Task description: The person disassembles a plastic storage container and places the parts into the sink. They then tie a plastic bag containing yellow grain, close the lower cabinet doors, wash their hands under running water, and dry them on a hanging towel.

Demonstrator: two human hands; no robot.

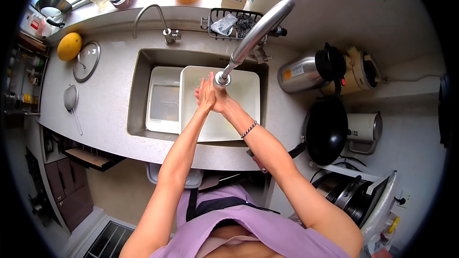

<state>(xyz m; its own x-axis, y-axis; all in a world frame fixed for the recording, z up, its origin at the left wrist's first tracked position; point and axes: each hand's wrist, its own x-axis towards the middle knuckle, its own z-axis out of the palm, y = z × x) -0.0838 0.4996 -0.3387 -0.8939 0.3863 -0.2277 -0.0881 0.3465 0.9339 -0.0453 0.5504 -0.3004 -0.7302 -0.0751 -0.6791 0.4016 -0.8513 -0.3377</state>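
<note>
the left hand [206, 96] and the right hand [220, 102] are meeting under the tip of the large faucet [253, 33], which is arching in from the sink's back right corner. the left hand's fingers are stretching out nearly straight, and no object is showing in them; the right hand is lying against it, partly hidden, so i can't tell how far its fingers are curling or whether anything is sitting between the palms. a beaded bracelet [248, 130] is circling the right wrist.

just below, the white tub [236, 117] is filling the right part of the sink [137, 93], its left edge overlapping a white tray [165, 124] and its front edge lying near the counter's [110, 100] front edge. neither hand is visibly gripping it. it is looking like stiff, thin plastic, probably light unless it is holding water, and likely slippery with wet fingers. the rim is offering the best hold, one hand at the left edge and one at the right, keeping it level.
</note>
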